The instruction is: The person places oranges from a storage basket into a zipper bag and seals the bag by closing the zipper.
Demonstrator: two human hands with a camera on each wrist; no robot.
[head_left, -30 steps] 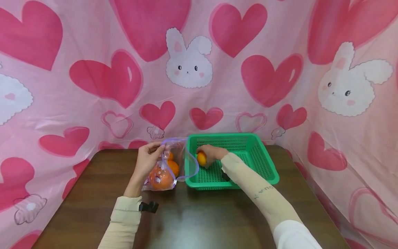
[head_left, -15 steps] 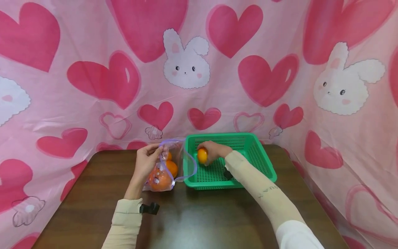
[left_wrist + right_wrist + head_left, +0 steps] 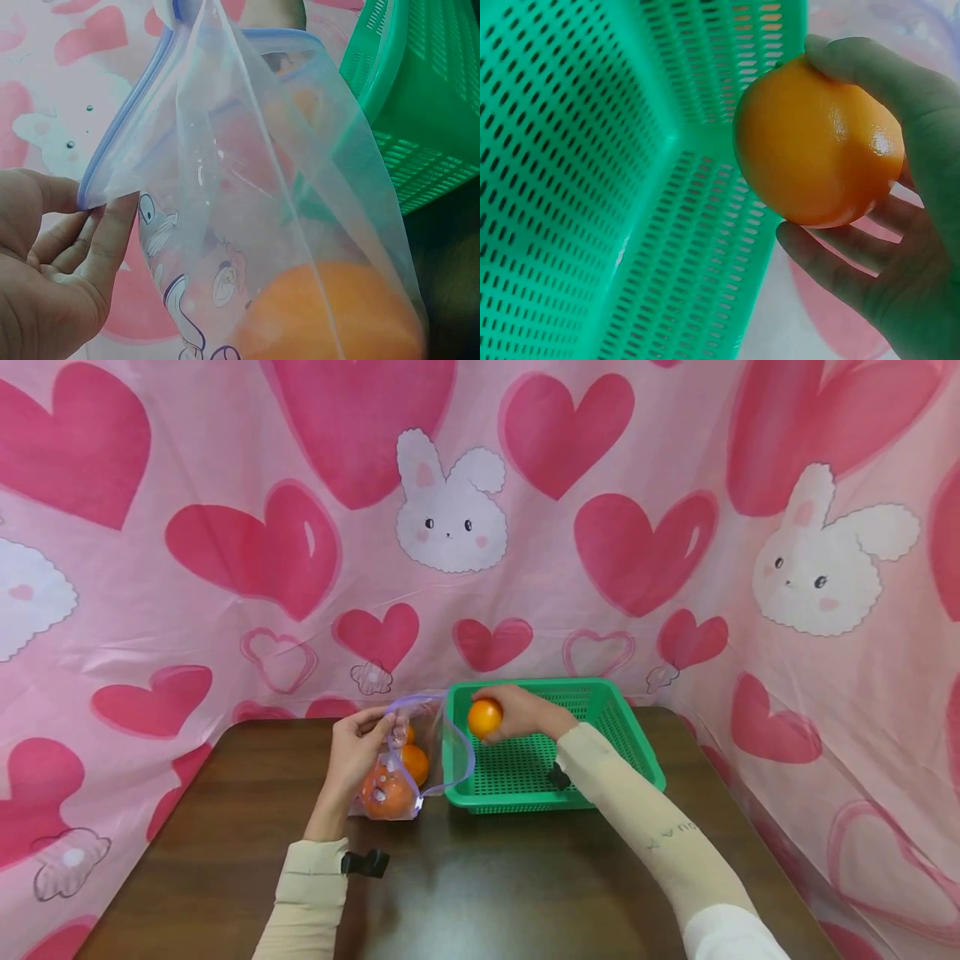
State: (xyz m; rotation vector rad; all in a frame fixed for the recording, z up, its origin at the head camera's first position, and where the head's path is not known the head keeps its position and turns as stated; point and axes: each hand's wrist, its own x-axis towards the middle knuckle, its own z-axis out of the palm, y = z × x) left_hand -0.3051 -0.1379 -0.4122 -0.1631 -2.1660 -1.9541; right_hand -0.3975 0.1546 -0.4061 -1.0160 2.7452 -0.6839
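Observation:
My left hand [image 3: 357, 750] pinches the rim of a clear zip bag [image 3: 225, 150] with a purple edge, its mouth spread toward the basket. Inside the bag lie several oranges [image 3: 387, 795], seen through the printed plastic. My right hand [image 3: 519, 710] grips one orange [image 3: 817, 142] between thumb and fingers, above the left end of a green plastic basket [image 3: 652, 760]. In the right wrist view the orange is near the basket's corner, and the part of the basket in sight holds no fruit.
The basket stands at the back of a brown wooden table [image 3: 480, 885], right beside the bag. A pink cloth [image 3: 300, 568] with hearts and rabbits hangs behind the table and along its sides.
My right hand has lifted the orange from low in the basket to about the height of its back rim. The left hand keeps its hold on the bag, nearly still.

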